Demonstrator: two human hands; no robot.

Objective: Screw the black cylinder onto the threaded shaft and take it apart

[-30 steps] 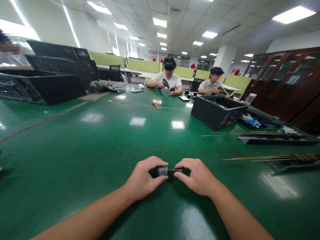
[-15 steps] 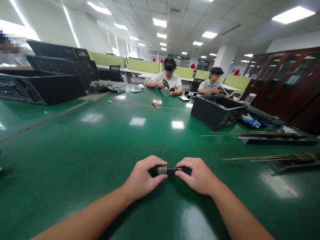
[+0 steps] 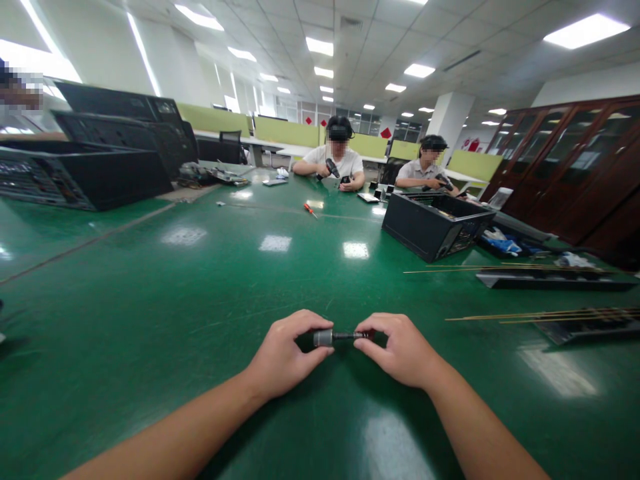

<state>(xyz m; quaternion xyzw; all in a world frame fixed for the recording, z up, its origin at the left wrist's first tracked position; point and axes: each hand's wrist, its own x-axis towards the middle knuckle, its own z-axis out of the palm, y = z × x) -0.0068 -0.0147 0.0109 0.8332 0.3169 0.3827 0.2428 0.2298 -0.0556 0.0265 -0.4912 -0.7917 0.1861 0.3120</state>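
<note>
Left hand [image 3: 284,355]: thumb and fingers pinching short grey cylinder [image 3: 323,338], showing at six o'clock of view. Right hand [image 3: 400,349]: fingertips gripping end of slim dark shaft [image 3: 343,336], extending from cylinder toward three o'clock. Orange-handled screwdriver [image 3: 309,209]: resting at twelve o'clock from hands on glossy green tabletop [image 3: 215,273].

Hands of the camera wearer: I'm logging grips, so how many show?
2: the left hand, on the grey end of the small part, and the right hand, at its thin dark end.
</note>
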